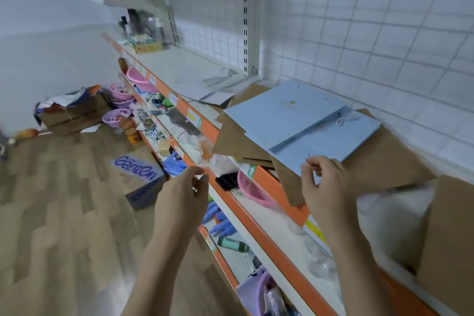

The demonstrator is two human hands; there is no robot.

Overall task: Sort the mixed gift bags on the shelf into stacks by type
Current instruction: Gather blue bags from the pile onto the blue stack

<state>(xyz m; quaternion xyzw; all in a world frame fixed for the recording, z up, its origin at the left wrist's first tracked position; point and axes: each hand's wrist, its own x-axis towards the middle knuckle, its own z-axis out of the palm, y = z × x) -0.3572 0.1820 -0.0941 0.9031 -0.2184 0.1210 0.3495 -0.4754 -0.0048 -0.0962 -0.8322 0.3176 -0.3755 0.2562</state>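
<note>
- While sitting just ahead of right hand (pixel 324 182), blue bags (pixel 302 123) running long axis away over brown bags (pixel 379 161)
- Hovering nearer than left hand (pixel 184 187), both loosely curled, holding nothing clear

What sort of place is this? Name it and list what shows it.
Probably a small shop or its stockroom. Long shelves with orange edges carry price-label strips, a wire grid panel backs the top shelf, and cardboard boxes of stock sit on the floor. Blue gift bags and brown ones lie mixed on the shelf.

looks like a small shop: orange-edged retail shelving (pixel 266 182) with price tags, wire grid backing (pixel 205 20), stock boxes (pixel 74 113) on the floor.
</note>
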